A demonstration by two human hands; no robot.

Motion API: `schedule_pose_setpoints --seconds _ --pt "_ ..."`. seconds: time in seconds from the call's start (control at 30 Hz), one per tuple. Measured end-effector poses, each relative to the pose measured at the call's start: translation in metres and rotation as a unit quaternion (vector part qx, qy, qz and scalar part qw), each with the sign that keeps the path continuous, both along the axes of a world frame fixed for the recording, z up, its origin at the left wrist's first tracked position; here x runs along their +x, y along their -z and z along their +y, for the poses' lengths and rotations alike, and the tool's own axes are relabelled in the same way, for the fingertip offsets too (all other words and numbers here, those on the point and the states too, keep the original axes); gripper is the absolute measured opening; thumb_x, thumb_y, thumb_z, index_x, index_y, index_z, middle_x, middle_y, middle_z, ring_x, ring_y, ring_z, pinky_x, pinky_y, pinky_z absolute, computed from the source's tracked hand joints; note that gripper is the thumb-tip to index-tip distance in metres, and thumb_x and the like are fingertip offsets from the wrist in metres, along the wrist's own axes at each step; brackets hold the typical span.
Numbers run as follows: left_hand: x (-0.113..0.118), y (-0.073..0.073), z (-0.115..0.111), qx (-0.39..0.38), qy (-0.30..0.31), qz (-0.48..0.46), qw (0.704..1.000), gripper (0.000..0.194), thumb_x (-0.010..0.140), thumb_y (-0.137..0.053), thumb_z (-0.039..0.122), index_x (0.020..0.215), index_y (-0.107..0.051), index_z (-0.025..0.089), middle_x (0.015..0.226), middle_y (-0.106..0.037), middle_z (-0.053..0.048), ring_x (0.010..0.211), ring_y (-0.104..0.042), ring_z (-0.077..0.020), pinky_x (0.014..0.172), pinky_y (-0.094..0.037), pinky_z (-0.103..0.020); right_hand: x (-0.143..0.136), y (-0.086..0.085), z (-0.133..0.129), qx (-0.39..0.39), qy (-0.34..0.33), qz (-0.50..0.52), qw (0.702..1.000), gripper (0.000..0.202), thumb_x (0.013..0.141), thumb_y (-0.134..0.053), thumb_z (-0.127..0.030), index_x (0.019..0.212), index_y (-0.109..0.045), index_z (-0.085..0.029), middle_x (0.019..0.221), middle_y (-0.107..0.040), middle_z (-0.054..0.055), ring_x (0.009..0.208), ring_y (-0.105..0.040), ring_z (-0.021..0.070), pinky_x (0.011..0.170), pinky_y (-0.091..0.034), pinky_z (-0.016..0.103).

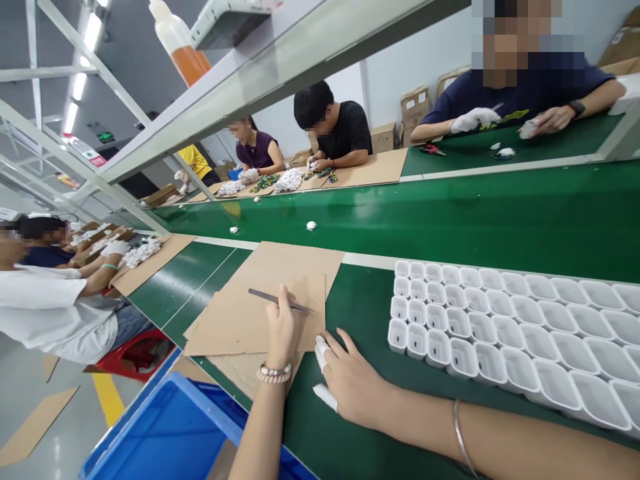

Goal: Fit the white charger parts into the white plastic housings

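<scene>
My left hand (281, 325), with a beaded bracelet at the wrist, is closed on metal tweezers (263, 295). The tweezers lie slantwise across the fingers, just above a sheet of brown cardboard (225, 327), and their tip points right. My right hand (353, 383) is palm down with fingers spread, at the cardboard's right edge over the green work surface (365, 320). White finger cots cover its thumb and at least one finger. Nothing shows in its grasp, though its palm is hidden. Right of it stand rows of small white plastic cups (463, 357), the nearer ones with a dark slot inside.
Beyond the cardboard runs a green conveyor belt (425, 213) carrying small white parts (311, 226). Co-workers sit across it and at left. A blue crate (165, 427) stands below the front edge. A metal shelf frame (280, 73) crosses overhead, holding a bottle (180, 47) of orange liquid.
</scene>
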State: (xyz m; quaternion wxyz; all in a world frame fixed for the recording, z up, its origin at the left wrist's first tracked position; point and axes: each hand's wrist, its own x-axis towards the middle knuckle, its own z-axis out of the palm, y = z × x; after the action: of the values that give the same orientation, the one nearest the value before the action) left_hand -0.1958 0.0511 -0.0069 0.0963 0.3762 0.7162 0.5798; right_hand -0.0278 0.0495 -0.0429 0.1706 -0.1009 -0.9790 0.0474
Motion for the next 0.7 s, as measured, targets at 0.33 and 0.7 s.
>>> schedule_pose_setpoints --seconds 0.33,0.7 --pt "0.002 -0.023 -0.001 0.121 0.136 -0.178 0.967 0.046 0.081 -0.061 0.063 0.075 -0.052 0.018 0.053 -0.024 0.008 0.044 -0.024 -0.0071 0.044 -0.024 -0.02 0.0 0.007 -0.001 0.017 0.029 0.026 0.999 0.042 0.095 -0.041 -0.028 0.105 -0.072 -0.002 0.126 -0.059 0.026 0.127 -0.047 0.0385 0.104 -0.036 0.058" --pt "-0.007 -0.037 -0.003 0.093 0.197 -0.304 0.927 0.075 0.078 -0.017 0.086 0.041 -0.014 0.021 0.042 -0.01 0.004 0.038 -0.015 -0.0075 0.042 -0.014 -0.027 -0.001 0.01 -0.005 0.008 0.093 0.059 0.994 0.046 0.097 -0.038 -0.031 0.111 -0.068 0.001 0.125 -0.06 0.027 0.127 -0.046 0.0403 0.105 -0.033 0.06"
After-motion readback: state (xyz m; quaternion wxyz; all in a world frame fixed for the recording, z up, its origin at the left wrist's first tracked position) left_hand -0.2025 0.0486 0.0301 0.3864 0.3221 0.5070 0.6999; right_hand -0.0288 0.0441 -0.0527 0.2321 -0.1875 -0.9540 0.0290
